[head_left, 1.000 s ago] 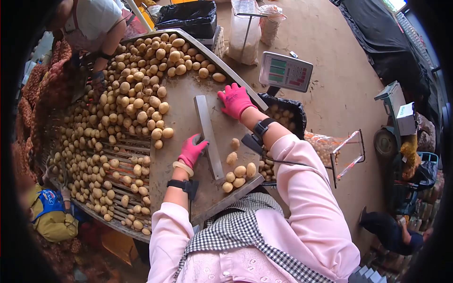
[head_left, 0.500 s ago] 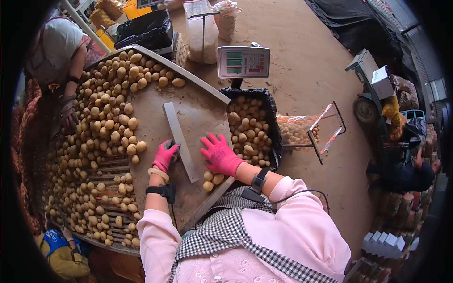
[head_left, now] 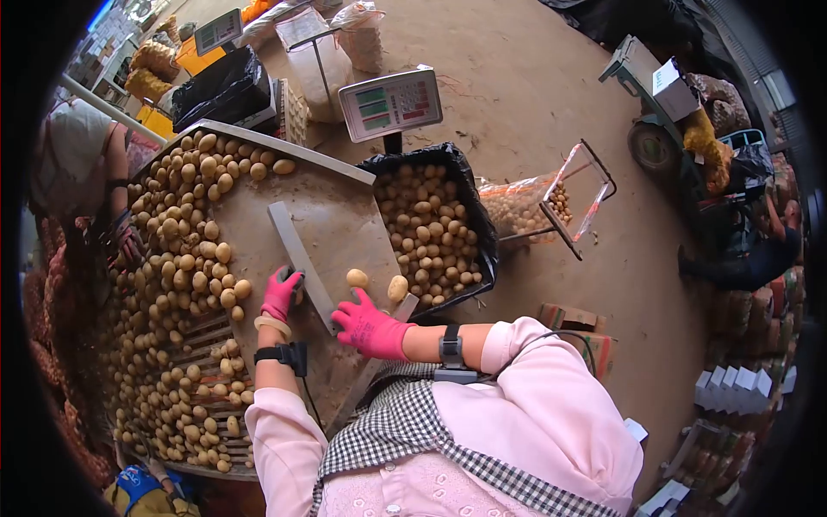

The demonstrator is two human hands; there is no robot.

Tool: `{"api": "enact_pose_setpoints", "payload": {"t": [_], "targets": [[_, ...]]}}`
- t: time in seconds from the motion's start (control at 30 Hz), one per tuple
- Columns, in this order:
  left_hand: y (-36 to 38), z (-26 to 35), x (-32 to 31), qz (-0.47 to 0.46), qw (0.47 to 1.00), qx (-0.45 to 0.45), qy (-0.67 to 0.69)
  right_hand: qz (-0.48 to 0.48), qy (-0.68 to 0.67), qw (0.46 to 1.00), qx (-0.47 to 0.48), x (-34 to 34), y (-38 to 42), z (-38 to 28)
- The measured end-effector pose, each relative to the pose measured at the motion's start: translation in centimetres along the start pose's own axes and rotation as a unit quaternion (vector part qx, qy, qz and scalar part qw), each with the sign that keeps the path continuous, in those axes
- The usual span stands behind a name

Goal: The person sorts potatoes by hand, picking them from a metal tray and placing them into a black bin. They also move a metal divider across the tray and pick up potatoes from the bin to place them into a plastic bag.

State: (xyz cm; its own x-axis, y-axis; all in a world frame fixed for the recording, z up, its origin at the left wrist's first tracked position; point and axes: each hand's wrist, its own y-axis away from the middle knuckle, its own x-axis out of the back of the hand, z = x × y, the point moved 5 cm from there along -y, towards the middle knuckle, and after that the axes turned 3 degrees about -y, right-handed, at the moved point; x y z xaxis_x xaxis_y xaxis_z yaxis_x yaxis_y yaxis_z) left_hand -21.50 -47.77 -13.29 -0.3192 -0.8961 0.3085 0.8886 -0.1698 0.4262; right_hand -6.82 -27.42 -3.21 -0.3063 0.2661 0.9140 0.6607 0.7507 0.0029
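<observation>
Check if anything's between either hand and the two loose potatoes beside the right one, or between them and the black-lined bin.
Left hand: the metal bar lies between. Right hand: nothing visible between it and the two loose potatoes. Toward the black-lined bin: no visible obstruction.

One head-worn wide view looks forward and down, close above the table [head_left: 345, 215]. The wearer's blouse [head_left: 525, 414] lies at six o'clock.

2 pink gloves [head_left: 372, 329], 2 black wristbands [head_left: 450, 346], checked apron [head_left: 392, 422].
</observation>
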Motion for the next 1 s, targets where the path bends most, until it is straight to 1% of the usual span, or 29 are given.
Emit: {"api": "enact_pose_setpoints", "payload": {"t": [0.03,0.1,0.13,0.2,0.23,0.27,0.33,0.37,0.43,0.47,0.53,0.57,0.6,0.67,0.7,0.73,0.8,0.83,0.87,0.93,0.97,1.0], "targets": [[0.0,0.4,-0.1,-0.012,0.999,0.032,0.005,0.002,0.002,1.0,-0.004,-0.2,0.1,0.3],[-0.2,0.5,-0.4,0.0,1.0,0.01,0.001,-0.024,-0.003,1.0,-0.012,-0.6,0.1,0.6],[-0.1,0.4,-0.1,0.014,1.0,-0.007,-0.001,-0.021,-0.001,1.0,-0.011,-0.4,0.2,1.1],[0.0,0.5,-0.1,0.012,1.0,0.003,0.004,0.008,0.076,0.994,-0.078,0.7,1.3,3.9],[0.2,0.8,-0.4,0.008,1.0,0.014,0.01,0.086,0.078,0.988,-0.103,1.7,2.0,5.6],[0.4,1.3,-0.5,0.007,1.0,0.012,0.011,0.13,0.058,0.979,-0.145,2.4,3.0,7.3],[0.9,2.1,-1.1,-0.008,0.999,0.037,0.013,0.189,0.096,0.95,-0.228,4.3,4.8,10.1],[1.1,2.6,-1.6,-0.01,0.999,0.035,0.013,0.19,0.098,0.95,-0.229,4.9,5.4,11.1],[1.5,3.9,-3.0,-0.008,1.0,0.016,0.026,0.263,0.035,0.931,-0.249,6.0,7.0,13.2],[1.2,3.6,-3.5,-0.007,1.0,0.014,0.026,0.264,0.036,0.931,-0.248,5.5,7.4,14.3],[0.0,2.5,-4.6,-0.014,0.999,0.006,-0.034,0.302,-0.087,0.886,-0.339,3.1,8.8,18.2],[0.0,3.2,-5.4,-0.011,0.998,0.016,-0.053,0.267,-0.121,0.878,-0.378,2.1,9.3,19.9],[0.2,4.5,-6.2,-0.009,0.998,0.016,-0.052,0.267,-0.12,0.879,-0.377,1.0,9.6,21.1],[0.9,7.1,-8.1,-0.029,0.996,0.029,-0.074,0.276,-0.123,0.854,-0.424,-1.8,10.3,24.1],[1.1,7.7,-9.2,-0.035,0.997,0.054,-0.042,0.24,-0.17,0.856,-0.425,-3.0,10.1,26.2],[0.8,7.6,-9.8,-0.033,0.997,0.055,-0.04,0.238,-0.17,0.858,-0.423,-2.9,9.7,27.3],[0.3,7.1,-11.2,-0.056,0.998,0.031,-0.004,0.223,-0.185,0.843,-0.454,-3.5,8.9,29.6],[0.0,6.8,-11.4,-0.029,0.999,0.04,-0.021,0.207,-0.216,0.827,-0.476,-4.1,8.3,31.1],[-0.2,6.4,-11.8,-0.028,0.998,0.043,-0.022,0.205,-0.218,0.827,-0.475,-4.5,7.4,32.3],[0.5,8.0,-12.1,-0.017,0.995,0.081,0.047,0.178,-0.107,0.846,-0.492,-5.3,5.9,34.4],[0.4,8.1,-12.1,-0.023,0.995,0.089,0.034,0.168,-0.067,0.853,-0.49,-5.8,5.1,35.1],[0.2,7.7,-12.1,-0.022,0.995,0.093,0.034,0.165,-0.07,0.853,-0.49,-6.3,4.4,35.5]]}}
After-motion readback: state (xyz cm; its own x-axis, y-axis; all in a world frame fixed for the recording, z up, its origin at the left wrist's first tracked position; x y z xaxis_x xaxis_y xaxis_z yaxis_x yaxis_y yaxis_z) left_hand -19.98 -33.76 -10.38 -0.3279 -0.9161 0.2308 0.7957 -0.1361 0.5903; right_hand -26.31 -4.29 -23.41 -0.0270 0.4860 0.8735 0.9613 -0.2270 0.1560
